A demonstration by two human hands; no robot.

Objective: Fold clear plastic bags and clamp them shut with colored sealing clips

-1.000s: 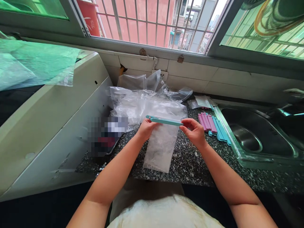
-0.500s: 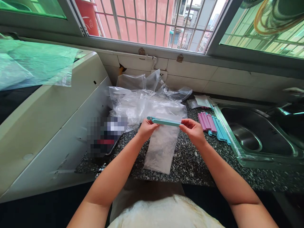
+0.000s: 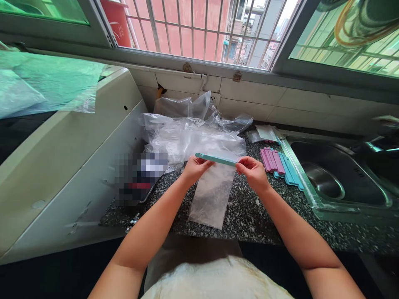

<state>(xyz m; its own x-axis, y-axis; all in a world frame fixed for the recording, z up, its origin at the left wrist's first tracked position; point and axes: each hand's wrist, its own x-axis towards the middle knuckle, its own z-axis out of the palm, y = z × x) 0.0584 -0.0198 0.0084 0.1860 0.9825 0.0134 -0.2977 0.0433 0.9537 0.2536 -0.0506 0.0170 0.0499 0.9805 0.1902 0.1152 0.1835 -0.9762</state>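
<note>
A teal bag clip runs level between my two hands, above the speckled counter. My left hand pinches it near its left end, and the fingers of my right hand close on its right end. Beneath the clip, a flat clear plastic bag reaches down toward the counter's front edge. Its upper part seems to pass through the clip, though my fingers hide some of that. Behind the clip lies a heap of clear plastic bags.
Several pink clips and teal clips lie beside the metal sink. Small flat packets are behind them. A blurred dark item sits at left, against a pale appliance panel. Granite counter surrounds the bag.
The clip's two bars, slightly apart at the left end before, now lie together. My left hand has shifted slightly right along the clip; my right hand stays almost in place.
</note>
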